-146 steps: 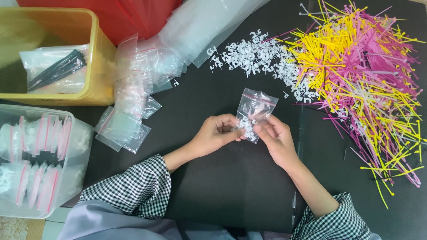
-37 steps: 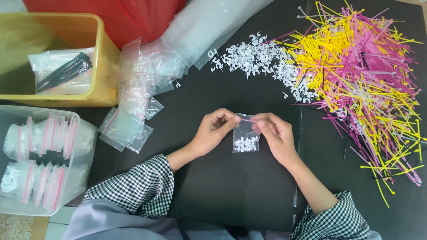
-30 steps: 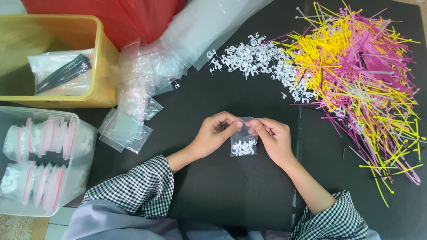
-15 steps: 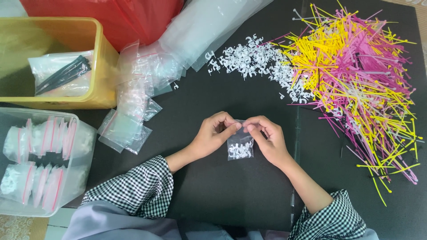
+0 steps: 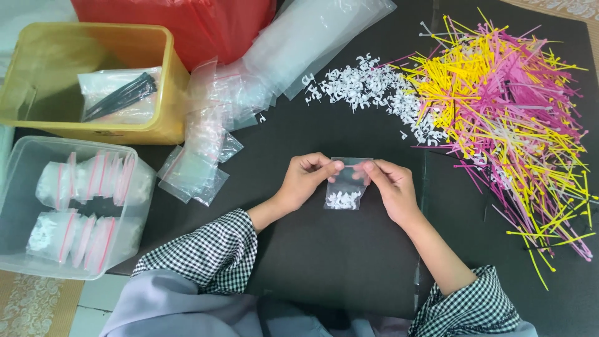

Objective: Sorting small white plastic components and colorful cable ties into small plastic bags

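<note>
Black sheeting point(image 5: 349, 262) is spread over the work surface, on which a loose heap of yellow and pink plastic cable ties point(image 5: 511, 118) and a scatter of small white plastic clips point(image 5: 365, 87) are seen beyond the hands, well apart from them. Between the hands, a small clear plastic zip bag point(image 5: 345, 187) with white clips settled at its bottom is held upright above the sheeting. Its top edge is pinched at the left corner by the left hand point(image 5: 307, 181) and at the right corner by the right hand point(image 5: 390, 187), both closed on it.
</note>
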